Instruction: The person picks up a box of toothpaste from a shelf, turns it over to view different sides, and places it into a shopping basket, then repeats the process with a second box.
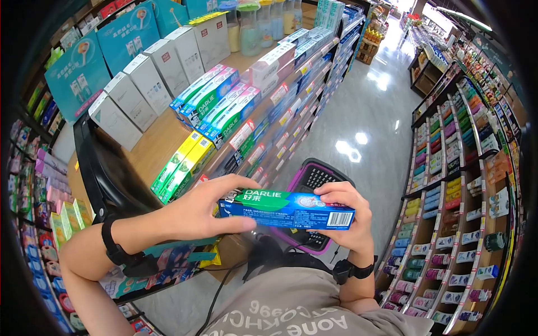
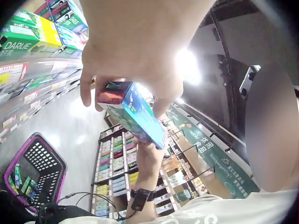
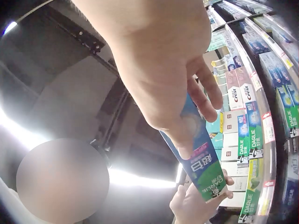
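A green and blue DARLIE toothpaste box (image 1: 280,208) lies between both hands in front of the torso, its barcode end to the right. The left hand (image 1: 218,207) pinches the box's left end, thumb along the lower edge and fingers over the top. At the barcode end, the right hand (image 1: 350,215) grips with curled fingers above and the thumb underneath. In the left wrist view the box (image 2: 133,114) hangs below the left hand (image 2: 135,70). The right wrist view has the right hand (image 3: 173,79) holding the box (image 3: 198,154) from its upper end.
Behind the box is a purple-rimmed black basket (image 1: 325,166); the left wrist view shows several boxes inside the basket (image 2: 63,163). More DARLIE boxes (image 1: 224,106) and white boxes (image 1: 147,89) stand on the wooden shelf top at left. Stocked shelves (image 1: 448,196) line the aisle's right side.
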Demonstrator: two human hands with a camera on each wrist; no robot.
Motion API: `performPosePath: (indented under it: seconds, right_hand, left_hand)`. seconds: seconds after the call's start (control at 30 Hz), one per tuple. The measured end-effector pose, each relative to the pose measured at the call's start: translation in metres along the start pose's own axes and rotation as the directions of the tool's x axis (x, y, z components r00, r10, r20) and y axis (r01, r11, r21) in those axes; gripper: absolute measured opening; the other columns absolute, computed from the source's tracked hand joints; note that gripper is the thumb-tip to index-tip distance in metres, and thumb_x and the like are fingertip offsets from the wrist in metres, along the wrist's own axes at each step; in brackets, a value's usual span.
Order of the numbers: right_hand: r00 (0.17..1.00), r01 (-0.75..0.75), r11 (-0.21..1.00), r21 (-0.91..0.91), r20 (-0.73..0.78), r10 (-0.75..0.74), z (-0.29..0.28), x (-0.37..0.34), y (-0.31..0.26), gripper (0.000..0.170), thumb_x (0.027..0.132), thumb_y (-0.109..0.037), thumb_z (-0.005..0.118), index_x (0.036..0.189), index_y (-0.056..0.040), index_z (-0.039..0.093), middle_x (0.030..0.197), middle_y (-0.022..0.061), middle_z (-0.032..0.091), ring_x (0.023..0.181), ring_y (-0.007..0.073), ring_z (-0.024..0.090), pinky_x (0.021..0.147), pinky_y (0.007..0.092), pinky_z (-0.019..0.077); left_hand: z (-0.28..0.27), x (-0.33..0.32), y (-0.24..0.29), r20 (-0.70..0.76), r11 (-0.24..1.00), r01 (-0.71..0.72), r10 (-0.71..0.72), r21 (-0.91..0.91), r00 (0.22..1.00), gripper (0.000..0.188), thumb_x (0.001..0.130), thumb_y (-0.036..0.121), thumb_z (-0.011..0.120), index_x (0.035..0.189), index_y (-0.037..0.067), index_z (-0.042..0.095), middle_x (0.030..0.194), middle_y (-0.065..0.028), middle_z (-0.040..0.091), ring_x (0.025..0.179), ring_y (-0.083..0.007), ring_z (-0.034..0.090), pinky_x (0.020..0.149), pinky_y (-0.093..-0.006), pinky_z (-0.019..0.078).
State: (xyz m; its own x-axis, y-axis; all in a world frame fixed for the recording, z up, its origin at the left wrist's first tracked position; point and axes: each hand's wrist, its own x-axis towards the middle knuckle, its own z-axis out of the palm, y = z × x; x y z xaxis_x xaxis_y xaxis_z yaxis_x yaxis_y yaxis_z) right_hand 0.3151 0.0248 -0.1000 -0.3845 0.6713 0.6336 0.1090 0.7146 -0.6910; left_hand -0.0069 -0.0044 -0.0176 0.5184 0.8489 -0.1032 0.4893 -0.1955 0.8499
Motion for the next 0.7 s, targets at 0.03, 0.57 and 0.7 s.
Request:
performPosePath:
  seconds: [0.03,0.57,0.7]
  right_hand:
    - [1.000,0.011,1.000,-0.022,-0.001,-0.011,0.001,0.002,-0.002,0.060,0.065,-0.017,0.102,0.114,-0.0050,0.070,0.117,0.0182,0.073,0.102,0.0275,0.072,0.087,0.0358,0.0582]
    - [0.998,0.052,0.996,-0.076,0.044,-0.048,0.019,0.008,-0.011,0.059,0.064,-0.019,0.102,0.112,-0.0046,0.070,0.114,0.0181,0.075,0.097,0.0278,0.074,0.084,0.0352,0.0592]
    - [0.997,0.075,0.996,-0.057,0.021,-0.074,0.018,0.013,-0.014,0.056,0.066,-0.011,0.097,0.114,-0.0045,0.070,0.116,0.0150,0.074,0.090,0.0256,0.075,0.075,0.0319,0.0620]
  left_hand:
    - [-0.001,0.001,-0.001,0.016,0.998,0.041,-0.040,-0.048,0.999,0.059,0.091,0.026,0.083,0.139,0.001,0.058,0.130,-0.0131,0.065,0.123,-0.0234,0.061,0.110,-0.0369,0.0449]
    - [-0.002,0.001,0.003,-0.043,0.992,0.125,-0.125,-0.003,0.991,0.044,0.096,0.033,0.076,0.121,0.001,0.061,0.115,-0.0102,0.064,0.111,-0.0206,0.061,0.101,-0.0361,0.0469]
    - [-0.003,0.000,0.003,-0.034,0.993,0.114,-0.115,-0.019,0.993,0.040,0.097,0.030,0.071,0.123,0.001,0.061,0.114,-0.0105,0.064,0.110,-0.0207,0.061,0.100,-0.0364,0.0476]
